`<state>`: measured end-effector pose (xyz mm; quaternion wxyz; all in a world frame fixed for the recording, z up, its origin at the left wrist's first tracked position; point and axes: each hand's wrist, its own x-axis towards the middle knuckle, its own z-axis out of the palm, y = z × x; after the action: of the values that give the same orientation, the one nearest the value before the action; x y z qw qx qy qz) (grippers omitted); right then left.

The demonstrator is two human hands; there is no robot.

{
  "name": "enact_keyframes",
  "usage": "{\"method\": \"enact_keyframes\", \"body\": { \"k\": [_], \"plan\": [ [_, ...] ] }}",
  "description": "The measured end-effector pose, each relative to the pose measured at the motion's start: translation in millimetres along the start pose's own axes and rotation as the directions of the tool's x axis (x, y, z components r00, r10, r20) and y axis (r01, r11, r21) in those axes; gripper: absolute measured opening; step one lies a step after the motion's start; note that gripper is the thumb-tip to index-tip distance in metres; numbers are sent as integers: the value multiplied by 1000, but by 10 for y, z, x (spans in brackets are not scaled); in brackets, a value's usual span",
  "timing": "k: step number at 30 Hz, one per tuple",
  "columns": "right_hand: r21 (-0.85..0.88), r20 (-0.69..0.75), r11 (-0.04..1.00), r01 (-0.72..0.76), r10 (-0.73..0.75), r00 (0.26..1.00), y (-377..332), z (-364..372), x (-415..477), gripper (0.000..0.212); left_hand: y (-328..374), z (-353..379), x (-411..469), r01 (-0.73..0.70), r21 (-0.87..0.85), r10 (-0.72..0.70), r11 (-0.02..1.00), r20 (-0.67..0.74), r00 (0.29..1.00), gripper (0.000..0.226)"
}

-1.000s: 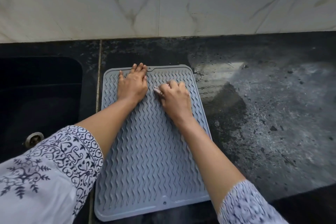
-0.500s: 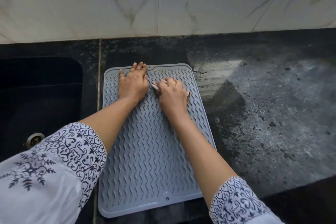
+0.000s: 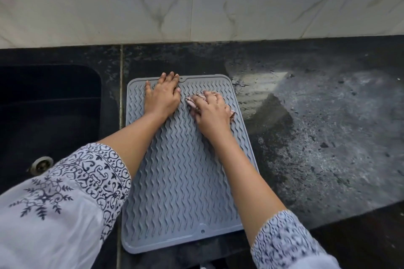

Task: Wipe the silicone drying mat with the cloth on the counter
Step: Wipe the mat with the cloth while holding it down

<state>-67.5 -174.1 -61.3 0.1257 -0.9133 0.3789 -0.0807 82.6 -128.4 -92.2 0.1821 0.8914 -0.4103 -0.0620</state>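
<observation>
Since half a second ago the right hand (image 3: 211,112) is sliding rightward across the silicone drying mat (image 3: 185,181), opening a gap from the left hand (image 3: 161,96), and more of the cloth (image 3: 193,101) is showing at its fingertips and by its wrist edge. The right hand is lying clenched over the bunched pinkish cloth, pressing it onto the far right part of the mat. The left hand is resting flat and released, fingers spread, pinning the far left part of the mat, with its fingertips reaching the mat's far rim.

The mat is lying flat on the black worktop (image 3: 328,137), grey, with wavy raised ridges running toward the person and a smooth raised border. Its right edge is sitting just beyond the right hand; its near edge is lying well behind both wrists, close to the worktop's front edge. A long stretch of bare mat is lying open between the forearms.

To the right of the right hand the speckled worktop is spreading wide. To the left of the left hand, just past the mat's edge, a dark sink (image 3: 50,116) is dropping away. Beyond the fingertips, a narrow strip of worktop is ending at a marble backsplash (image 3: 196,11).
</observation>
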Motion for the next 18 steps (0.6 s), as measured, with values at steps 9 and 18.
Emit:
{"method": "enact_keyframes", "body": {
  "k": [9, 18],
  "plan": [
    [-47, 107, 975, 218, -212, 971, 152, -228, -1361, 43, 12, -7, -21, -4, 42, 4, 999, -1, 1000, 51],
    [34, -18, 999, 17, -17, 1000, -25, -98, -384, 34, -3, 28, 1, 0, 20, 0, 1000, -10, 1000, 51]
  ]
}}
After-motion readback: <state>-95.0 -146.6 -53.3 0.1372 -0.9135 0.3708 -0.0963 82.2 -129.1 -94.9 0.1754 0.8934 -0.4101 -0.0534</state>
